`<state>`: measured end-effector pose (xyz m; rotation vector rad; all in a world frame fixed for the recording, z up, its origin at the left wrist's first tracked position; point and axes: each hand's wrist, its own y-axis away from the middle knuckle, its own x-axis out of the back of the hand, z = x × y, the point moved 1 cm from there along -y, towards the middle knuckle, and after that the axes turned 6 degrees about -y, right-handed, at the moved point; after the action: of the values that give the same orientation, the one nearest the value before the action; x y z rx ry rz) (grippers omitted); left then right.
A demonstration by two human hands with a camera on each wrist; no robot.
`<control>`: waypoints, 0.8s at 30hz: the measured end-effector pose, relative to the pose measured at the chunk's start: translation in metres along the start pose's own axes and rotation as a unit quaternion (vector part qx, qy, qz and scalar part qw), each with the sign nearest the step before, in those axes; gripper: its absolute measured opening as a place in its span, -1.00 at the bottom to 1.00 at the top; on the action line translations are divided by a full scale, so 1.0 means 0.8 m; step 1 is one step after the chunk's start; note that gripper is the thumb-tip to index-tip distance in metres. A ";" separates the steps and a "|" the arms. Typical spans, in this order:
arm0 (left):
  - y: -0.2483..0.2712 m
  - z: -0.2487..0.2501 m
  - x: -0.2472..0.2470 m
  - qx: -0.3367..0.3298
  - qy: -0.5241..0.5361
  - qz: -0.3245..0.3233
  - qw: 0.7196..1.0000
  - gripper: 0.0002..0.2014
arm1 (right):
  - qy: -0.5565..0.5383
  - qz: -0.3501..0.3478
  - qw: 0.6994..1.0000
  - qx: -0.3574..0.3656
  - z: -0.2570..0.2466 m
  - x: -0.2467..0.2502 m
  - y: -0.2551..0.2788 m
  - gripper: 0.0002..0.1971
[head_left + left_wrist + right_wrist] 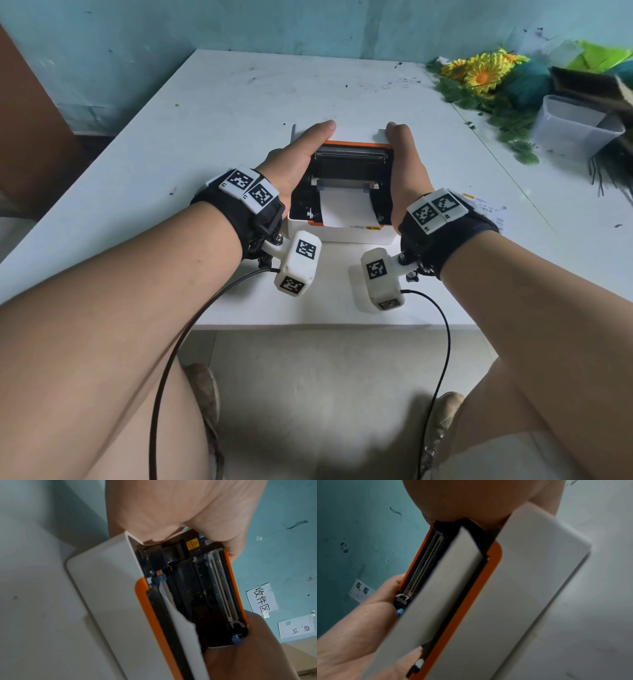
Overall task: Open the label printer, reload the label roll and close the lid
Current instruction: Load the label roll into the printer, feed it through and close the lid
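Observation:
A white label printer (342, 233) with orange trim sits on the white table (191, 144), its lid (352, 151) tilted up partway. White label paper (346, 209) lies across the open bay and reaches the front slot. My left hand (301, 152) grips the lid's left side and my right hand (404, 161) grips its right side. In the left wrist view my left hand (171, 513) has its thumb over the lid's orange rim (233, 581), above the paper (181, 628). In the right wrist view my right hand (471, 497) holds the lid's end beside the paper (445, 588). The fingers behind the lid are hidden.
Artificial sunflowers (479, 72) and greenery lie at the table's back right, beside a clear plastic tub (575, 127). Printed labels (486, 205) lie to the printer's right. The table's near edge (308, 319) runs just behind my wrists. A teal wall stands behind.

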<state>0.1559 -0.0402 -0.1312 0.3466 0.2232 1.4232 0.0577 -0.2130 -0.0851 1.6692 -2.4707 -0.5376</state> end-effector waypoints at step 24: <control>0.012 0.005 -0.001 -0.002 -0.004 -0.006 1.000 0.31 | 0.014 -0.088 0.996 -0.007 -0.009 0.011 -0.001 -0.52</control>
<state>0.1485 -0.0403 -0.1237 0.3483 0.2158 1.4108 0.0565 -0.2231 -0.0797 1.8863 -2.3082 -0.5442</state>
